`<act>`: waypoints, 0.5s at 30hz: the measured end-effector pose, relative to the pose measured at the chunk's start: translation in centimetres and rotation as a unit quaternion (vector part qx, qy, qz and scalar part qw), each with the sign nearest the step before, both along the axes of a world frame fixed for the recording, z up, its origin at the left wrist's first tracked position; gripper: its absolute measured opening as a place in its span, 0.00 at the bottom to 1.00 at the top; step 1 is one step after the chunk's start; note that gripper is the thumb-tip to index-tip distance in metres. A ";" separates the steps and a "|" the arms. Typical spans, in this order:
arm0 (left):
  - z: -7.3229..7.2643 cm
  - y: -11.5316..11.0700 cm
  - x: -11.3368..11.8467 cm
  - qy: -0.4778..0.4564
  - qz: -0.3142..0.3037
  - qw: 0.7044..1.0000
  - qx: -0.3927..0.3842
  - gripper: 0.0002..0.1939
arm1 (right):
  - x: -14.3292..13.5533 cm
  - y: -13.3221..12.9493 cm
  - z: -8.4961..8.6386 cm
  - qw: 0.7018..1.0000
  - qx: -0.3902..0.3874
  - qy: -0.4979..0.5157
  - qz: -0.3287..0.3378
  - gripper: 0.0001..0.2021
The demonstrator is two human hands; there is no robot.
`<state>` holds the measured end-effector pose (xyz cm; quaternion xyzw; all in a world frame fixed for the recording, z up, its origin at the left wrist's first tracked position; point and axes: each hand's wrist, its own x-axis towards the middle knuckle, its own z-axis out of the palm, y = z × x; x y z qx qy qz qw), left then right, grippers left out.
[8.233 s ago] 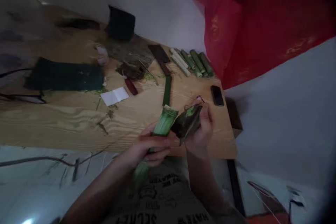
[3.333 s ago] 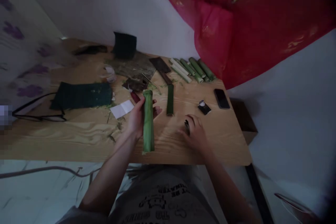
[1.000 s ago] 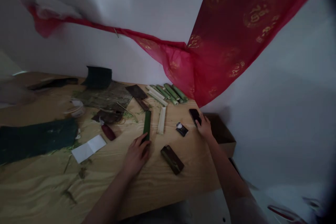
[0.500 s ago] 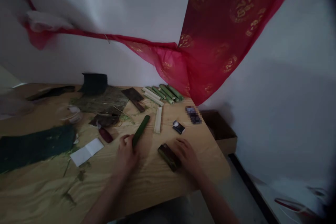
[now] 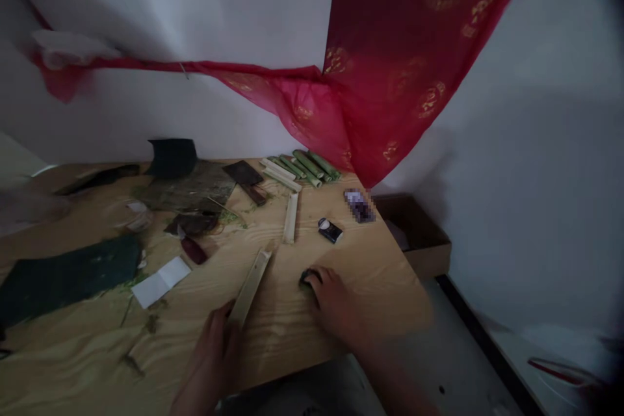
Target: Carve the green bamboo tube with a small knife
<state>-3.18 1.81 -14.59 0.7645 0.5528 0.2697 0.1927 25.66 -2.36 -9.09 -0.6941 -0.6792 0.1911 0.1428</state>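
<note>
My left hand (image 5: 214, 341) is closed round the near end of a split bamboo piece (image 5: 254, 281), held low over the table's front part. Its pale hollow side faces up. My right hand (image 5: 336, 305) is wrapped over a dark block (image 5: 306, 276), and only the block's far end shows past the fingers. Beyond the two hands lies another split bamboo piece (image 5: 291, 218), hollow side up. A small black box (image 5: 330, 229) with a white patch sits to its right. Several green bamboo pieces (image 5: 307, 166) are heaped at the table's back edge.
On the wooden table (image 5: 283, 351) lie a red-handled knife (image 5: 194, 250), folded white paper (image 5: 160, 281), a dark green sheet (image 5: 73, 273) and a cleaver (image 5: 244, 173). A blurred phone-like object (image 5: 358, 205) is near the right edge. Beside the table stands a cardboard box (image 5: 429, 260).
The bamboo piece in my left hand has turned from green side up to hollow side up and come nearer. My right hand has closed over the dark block, which was more exposed before.
</note>
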 end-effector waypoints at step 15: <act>0.4 -1.4 0.7 0.103 -0.351 0.904 0.222 0.23 | 2.1 -3.6 -2.0 0.969 0.049 0.205 -0.126 0.34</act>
